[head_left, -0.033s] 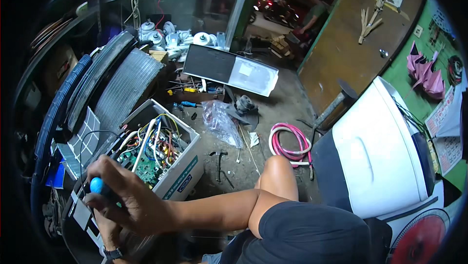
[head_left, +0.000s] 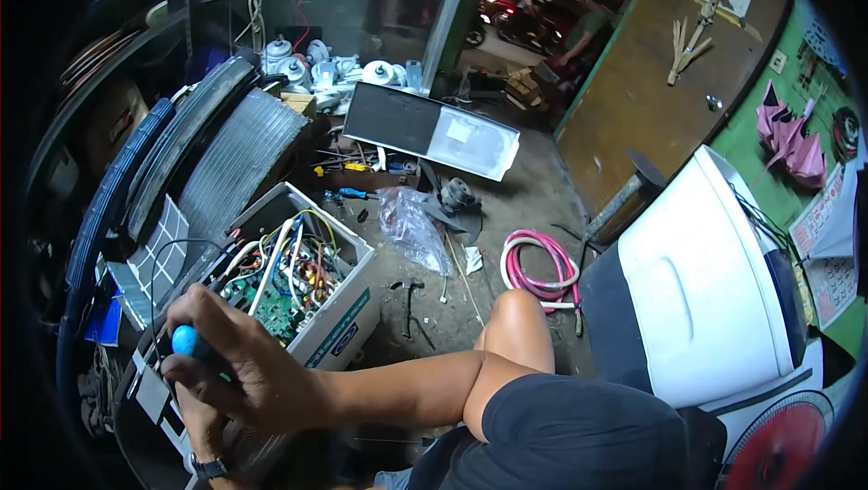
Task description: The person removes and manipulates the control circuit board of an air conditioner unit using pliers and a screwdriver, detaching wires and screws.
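My right hand (head_left: 249,372) reaches across to the left, its fingers wrapped round a tool handle with a rounded blue end (head_left: 184,340). The rest of that tool is hidden by the hand. Just below it is my left hand (head_left: 201,418), with a dark watch at the wrist; its fingers are mostly covered by the right hand, so what they hold does not show. Beside both hands stands an open white casing (head_left: 348,318) containing a green circuit board (head_left: 276,309) and a tangle of coloured wires (head_left: 303,259).
Finned metal coils (head_left: 237,151) lean at the left. On the floor lie a blue-handled screwdriver (head_left: 351,193), a clear plastic bag (head_left: 409,232), a hammer (head_left: 408,305) and a pink-and-white hose coil (head_left: 538,268). A white panel (head_left: 692,282) and fan (head_left: 782,445) stand right; a person (head_left: 588,29) is beyond the doorway.
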A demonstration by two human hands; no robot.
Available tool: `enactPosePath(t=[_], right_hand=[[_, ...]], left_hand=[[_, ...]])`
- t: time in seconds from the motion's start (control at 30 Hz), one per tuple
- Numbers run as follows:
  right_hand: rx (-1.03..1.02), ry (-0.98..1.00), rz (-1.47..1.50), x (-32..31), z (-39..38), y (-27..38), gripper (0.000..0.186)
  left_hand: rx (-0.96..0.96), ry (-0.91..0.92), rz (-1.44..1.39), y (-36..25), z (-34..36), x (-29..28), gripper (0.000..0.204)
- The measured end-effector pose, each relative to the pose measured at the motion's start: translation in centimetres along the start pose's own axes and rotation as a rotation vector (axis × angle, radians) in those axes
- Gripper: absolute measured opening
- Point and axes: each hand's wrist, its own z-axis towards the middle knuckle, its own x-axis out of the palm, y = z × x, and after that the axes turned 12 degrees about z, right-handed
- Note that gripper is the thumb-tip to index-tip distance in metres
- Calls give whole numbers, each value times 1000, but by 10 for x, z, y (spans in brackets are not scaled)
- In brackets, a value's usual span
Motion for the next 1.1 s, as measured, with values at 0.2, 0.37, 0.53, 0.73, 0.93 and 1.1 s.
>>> enactPosePath(t=[0.2,0.37,0.53,0.73,0.93,1.1], right_hand=[[24,87,69,-4,4,-9,51],[-4,72,36,0,7,-1,46],[150,178,131,-9,14,0,44],[291,256,296,-18,17,-9,34],[252,226,215,-19,20,-10,39],[401,268,247,-14,30,12,39]], left_hand=[[20,24,-3,11,-7,-2,57],[21,10,9,20,-12,-5,57],[42,-4,13,29,-15,-5,56],[-12,-24,22,16,-21,-6,61],[-12,-87,91,15,-18,-6,70],[-45,-118,57,1,-27,-15,78]])
